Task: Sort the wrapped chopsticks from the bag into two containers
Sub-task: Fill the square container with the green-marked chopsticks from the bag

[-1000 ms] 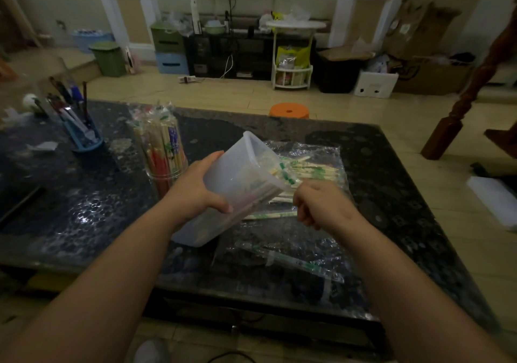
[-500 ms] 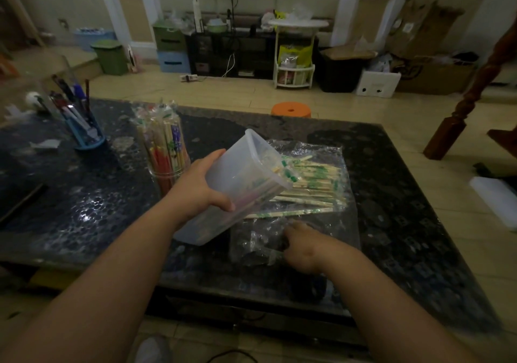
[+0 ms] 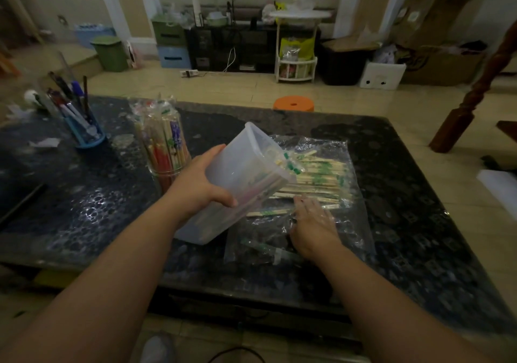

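My left hand [image 3: 201, 186] grips the tub [image 3: 246, 178], fingers and thumb wrapped round its side. I hold it tilted over the left edge of the bag [image 3: 352, 222], with its mouth turned toward the bag's far end. A few green-tipped wrapped pairs [image 3: 291, 164] poke out of the mouth. The bag lies flat on the table [image 3: 84, 208]. My right hand [image 3: 313, 222] is pushed in at its near end, palm down, and the clear film lies over my fingers. They are stretched out fairly straight and reach the nearest of the chopsticks [image 3: 321, 178], which lie in a heap across the far half of the bag. One more pair [image 3: 265, 248] lies at the bag's near edge, just beside my wrist. Left of the bag stands the jar [image 3: 165, 150], packed upright with wrapped pairs in mixed colours. Farther left is a pen cup [image 3: 84, 130].
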Tool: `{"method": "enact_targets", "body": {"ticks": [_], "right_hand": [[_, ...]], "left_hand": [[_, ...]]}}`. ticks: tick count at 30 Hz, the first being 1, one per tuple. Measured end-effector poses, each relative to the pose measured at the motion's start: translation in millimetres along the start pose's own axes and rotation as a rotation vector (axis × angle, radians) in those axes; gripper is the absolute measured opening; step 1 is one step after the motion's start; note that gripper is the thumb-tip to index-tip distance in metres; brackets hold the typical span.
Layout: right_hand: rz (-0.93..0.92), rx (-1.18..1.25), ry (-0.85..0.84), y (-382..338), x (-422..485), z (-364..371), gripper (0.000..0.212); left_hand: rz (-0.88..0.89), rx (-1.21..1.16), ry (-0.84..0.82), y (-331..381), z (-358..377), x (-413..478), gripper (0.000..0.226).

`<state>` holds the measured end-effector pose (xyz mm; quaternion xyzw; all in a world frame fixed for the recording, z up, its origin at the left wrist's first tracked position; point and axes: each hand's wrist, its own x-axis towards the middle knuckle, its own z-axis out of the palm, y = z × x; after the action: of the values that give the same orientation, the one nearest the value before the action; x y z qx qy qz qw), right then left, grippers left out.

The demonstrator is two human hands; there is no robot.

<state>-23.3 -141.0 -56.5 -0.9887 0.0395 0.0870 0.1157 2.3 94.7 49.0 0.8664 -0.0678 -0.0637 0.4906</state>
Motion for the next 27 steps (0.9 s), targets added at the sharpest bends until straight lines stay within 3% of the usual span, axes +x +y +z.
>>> {"method": "enact_targets", "body": {"ticks": [16, 22, 27], "right_hand": [[0.012, -0.11, 0.158, -2.0, 27.1, 0.7, 0.044], [0.021, -0.14, 0.146, -3.3, 25.3, -1.9, 0.061], [0.046, -0.116, 0.119, -7.3, 22.2, -4.5, 0.054]], "left_hand": [[-0.025, 0.021, 0.005, -4.7, 1.7, 4.0, 0.122], [-0.02, 0.041, 0.001, -4.5, 2.9, 4.2, 0.12], [-0.021, 0.026, -0.007, -3.9, 3.8, 4.3, 0.121]]}}
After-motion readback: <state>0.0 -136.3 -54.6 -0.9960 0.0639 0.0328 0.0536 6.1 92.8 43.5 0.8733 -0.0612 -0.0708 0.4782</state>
